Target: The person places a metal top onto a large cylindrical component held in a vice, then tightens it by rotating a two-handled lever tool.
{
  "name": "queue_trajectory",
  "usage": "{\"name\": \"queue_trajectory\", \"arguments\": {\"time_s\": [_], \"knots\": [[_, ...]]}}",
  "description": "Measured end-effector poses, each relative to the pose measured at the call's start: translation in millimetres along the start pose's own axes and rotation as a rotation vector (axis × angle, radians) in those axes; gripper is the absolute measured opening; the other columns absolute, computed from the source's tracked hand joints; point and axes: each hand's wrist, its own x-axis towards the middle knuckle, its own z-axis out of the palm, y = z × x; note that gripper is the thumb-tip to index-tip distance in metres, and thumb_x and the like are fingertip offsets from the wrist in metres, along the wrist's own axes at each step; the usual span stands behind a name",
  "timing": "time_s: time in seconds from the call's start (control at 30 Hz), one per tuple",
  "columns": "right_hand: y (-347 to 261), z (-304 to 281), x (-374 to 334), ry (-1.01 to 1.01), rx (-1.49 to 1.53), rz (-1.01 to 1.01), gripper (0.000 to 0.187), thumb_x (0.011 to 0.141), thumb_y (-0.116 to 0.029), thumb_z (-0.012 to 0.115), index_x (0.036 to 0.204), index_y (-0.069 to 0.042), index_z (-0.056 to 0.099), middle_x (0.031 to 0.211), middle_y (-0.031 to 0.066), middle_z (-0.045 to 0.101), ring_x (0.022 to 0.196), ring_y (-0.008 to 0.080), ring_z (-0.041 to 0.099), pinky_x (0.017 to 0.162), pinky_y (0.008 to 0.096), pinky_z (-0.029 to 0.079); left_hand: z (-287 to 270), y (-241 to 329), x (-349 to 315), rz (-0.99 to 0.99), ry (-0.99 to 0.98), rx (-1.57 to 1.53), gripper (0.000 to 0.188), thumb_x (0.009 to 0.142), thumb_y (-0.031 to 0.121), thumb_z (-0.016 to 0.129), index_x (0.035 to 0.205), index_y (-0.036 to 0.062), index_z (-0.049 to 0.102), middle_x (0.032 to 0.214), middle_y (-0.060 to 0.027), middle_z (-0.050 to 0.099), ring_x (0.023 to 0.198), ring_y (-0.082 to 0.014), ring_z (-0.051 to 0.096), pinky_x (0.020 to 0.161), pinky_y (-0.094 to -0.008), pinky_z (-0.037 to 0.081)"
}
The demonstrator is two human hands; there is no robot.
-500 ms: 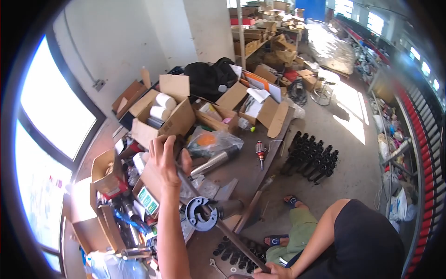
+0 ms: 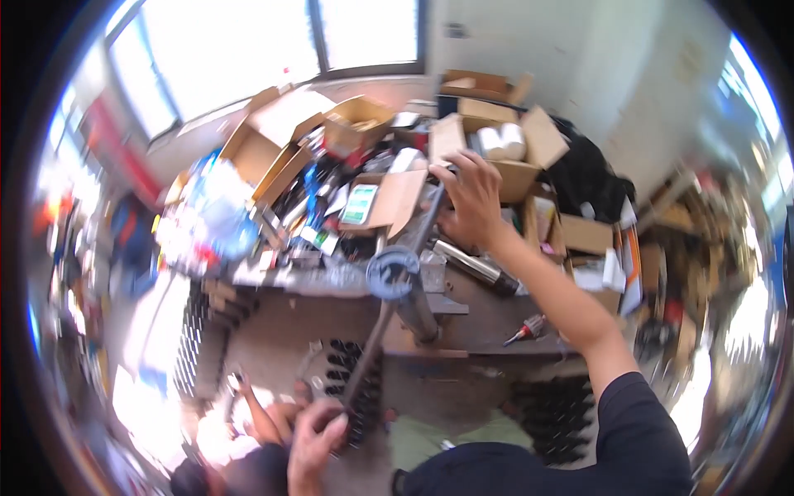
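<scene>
A long dark metal bar (image 2: 369,354) runs slantwise across a blue-grey ring-shaped collar (image 2: 392,272). The collar sits at the top of a grey cylinder (image 2: 418,318) near the table's front edge. My right hand (image 2: 473,198) is closed round the bar's far end, with its fingers somewhat spread. At the near end, my left hand (image 2: 317,434) is beside the bar's tip. Its thumb and fingers are apart, and no grip on the bar shows. A shiny metal tube (image 2: 475,263) lies to the right of the cylinder.
Opened cardboard boxes (image 2: 517,178) and loose parts crowd the table's back. A red-tipped tool (image 2: 525,329) lies near its front edge. Rows of black parts (image 2: 552,413) stand on the floor. Another person's arm (image 2: 260,417) shows at lower left.
The view has swung left. Before, my left hand was at the bar's far end and my right at the near end; now they are the other way round.
</scene>
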Motion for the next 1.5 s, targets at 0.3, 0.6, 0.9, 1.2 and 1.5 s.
{"name": "queue_trajectory", "arguments": {"time_s": [0.3,0.6,0.9,1.2,1.5], "knots": [[179.8,46.5,10.0,-0.704,-0.155,-0.143,0.022,0.066,-0.028,0.077,0.085,-0.017,0.079,0.091,0.0126,0.074,0.092,0.0310,0.072,0.084,0.0433,0.058,167.1,82.0,84.8,-0.079,0.685,1.425,0.027,0.078,0.029,0.071,0.095,0.0075,0.070,0.095,-0.0155,0.073,0.092,-0.0335,0.072,0.080,-0.0439,0.058],[112.5,6.5,-53.6,-0.573,-0.242,0.202,0.033,0.083,-0.035,0.067,0.103,-0.009,0.074,0.114,0.0187,0.070,0.108,0.0351,0.067,0.094,0.0451,0.054,86.8,57.6,83.1,0.330,0.939,1.770,0.045,0.081,0.053,0.072,0.093,0.0103,0.074,0.081,-0.0155,0.074,0.075,-0.0343,0.074,0.069,-0.0469,0.060],[-27.5,-185.3,-131.6,-0.626,-0.539,0.696,0.039,0.086,-0.042,0.062,0.110,-0.014,0.075,0.114,0.0201,0.071,0.107,0.0371,0.068,0.093,0.0464,0.055,-14.9,84.2,251.7,1.221,0.573,1.593,0.032,0.088,0.048,0.062,0.084,0.0161,0.064,0.071,-0.0118,0.069,0.067,-0.0355,0.070,0.061,-0.0484,0.056],[-82.2,-210.9,-127.6,-0.699,-0.768,0.724,0.024,0.079,-0.031,0.069,0.087,-0.010,0.078,0.092,0.0173,0.074,0.090,0.0324,0.073,0.080,0.0428,0.057,2.7,88.3,266.0,1.135,0.259,1.418,0.065,0.053,0.063,0.084,0.088,0.0122,0.065,0.084,-0.0092,0.073,0.076,-0.0293,0.072,0.066,-0.0429,0.058],[-113.7,-190.0,-112.0,-0.644,-0.727,0.880,0.040,0.081,-0.034,0.069,0.105,-0.003,0.075,0.112,0.0210,0.072,0.109,0.0322,0.069,0.096,0.0402,0.055,-30.8,71.7,295.1,1.331,0.365,1.504,0.031,0.082,0.050,0.069,0.084,0.0186,0.067,0.077,-0.0129,0.071,0.071,-0.0355,0.071,0.063,-0.0483,0.057]]}}
